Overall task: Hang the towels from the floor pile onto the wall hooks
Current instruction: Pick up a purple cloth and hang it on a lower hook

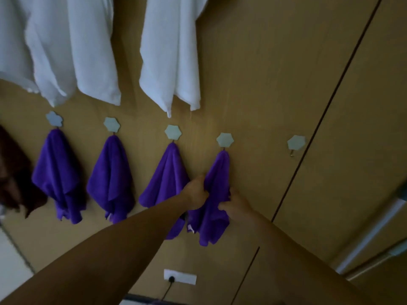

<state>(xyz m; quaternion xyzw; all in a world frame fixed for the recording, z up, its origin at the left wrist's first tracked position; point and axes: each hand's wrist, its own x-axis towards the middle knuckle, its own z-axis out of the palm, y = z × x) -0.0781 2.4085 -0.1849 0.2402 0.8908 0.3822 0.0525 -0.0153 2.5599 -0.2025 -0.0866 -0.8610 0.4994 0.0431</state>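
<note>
Purple towel (217, 194) hangs on the fourth hexagonal hook (224, 139), with the prong hidden under the fabric. White cloths (171, 51) are cut off by the top edge. A brown cloth (13, 172) at the left edge is blurred. The wall (253, 84) is wood panelling, with a socket (180, 276) low down. Left hand (196, 192) grips the towel's left fold and right hand (235, 205) clutches its right side, fingertips buried in the cloth.

The single head-worn camera looked forward and slightly down from close range at the tan wooden wall (253, 84), tilted sideways.
</note>
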